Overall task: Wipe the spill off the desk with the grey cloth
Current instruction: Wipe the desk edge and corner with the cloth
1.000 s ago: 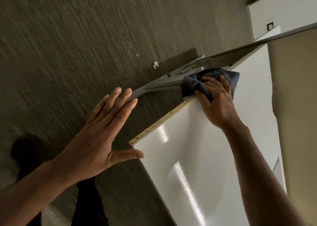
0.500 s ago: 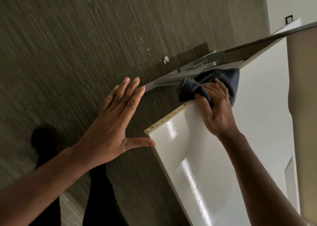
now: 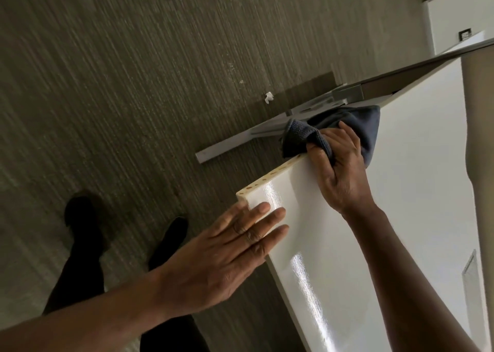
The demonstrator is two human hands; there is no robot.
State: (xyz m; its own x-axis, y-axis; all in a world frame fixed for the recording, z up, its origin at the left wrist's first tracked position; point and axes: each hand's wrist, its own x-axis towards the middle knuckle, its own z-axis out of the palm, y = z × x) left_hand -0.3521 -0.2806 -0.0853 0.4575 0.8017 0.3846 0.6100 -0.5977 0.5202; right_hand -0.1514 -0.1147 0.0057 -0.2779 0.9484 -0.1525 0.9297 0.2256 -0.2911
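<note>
The glossy white desk (image 3: pixel 401 218) fills the right half of the tilted view, its raw perforated edge at the left. My right hand (image 3: pixel 339 170) grips the bunched grey cloth (image 3: pixel 366 127) and presses it on the desk top near the far left edge. My left hand (image 3: pixel 230 255) lies flat with straight fingers, fingertips resting on the near left corner of the desk. No spill is visible on the shiny surface.
A grey metal desk foot (image 3: pixel 240 143) juts out over the dark striped carpet (image 3: pixel 120 84) past the desk's edge. A small white scrap (image 3: pixel 268 97) lies on the carpet. My dark-trousered legs and shoes (image 3: pixel 80 218) stand below left. A white wall (image 3: pixel 459 17) is at top right.
My left hand came down from mid-air and now rests its fingertips on the desk corner. My right hand with the cloth stays at the far edge. The camera view shifted.
</note>
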